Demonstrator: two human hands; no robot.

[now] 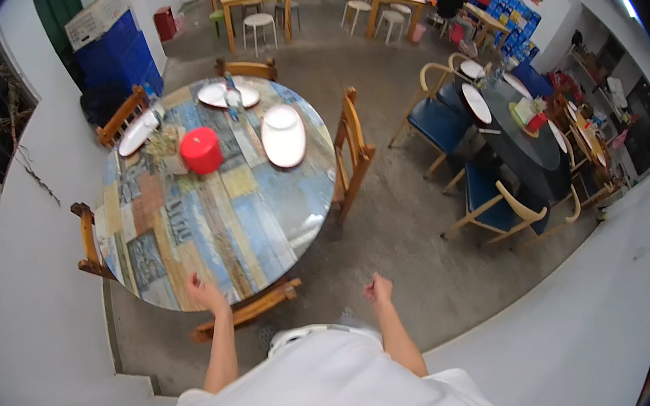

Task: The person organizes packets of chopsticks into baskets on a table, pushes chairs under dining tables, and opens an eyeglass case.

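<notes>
My left hand point(207, 294) hovers over the near edge of the round patchwork-patterned table point(187, 259), palm partly turned up. Its fingers are loosely bent and apart, with nothing visible in them. Over the floor, right of the table, my right hand point(379, 286) has its fingers curled in, and no object shows in it. On the tabletop stands a red drum-shaped container point(200, 150). Right of it lies a white oval plate point(286, 153) with a smaller round dish on top. More white plates point(138, 136) rest along the far side, near a bottle point(232, 101).
Wooden chairs surround the round table, including a near chair point(253, 309) and a right chair point(351, 152). To the right stands a dark oval table point(528, 152) with plates and blue-seated chairs point(440, 122). Blue crates point(116, 58) are stacked far left. A person point(451, 4) sits far back.
</notes>
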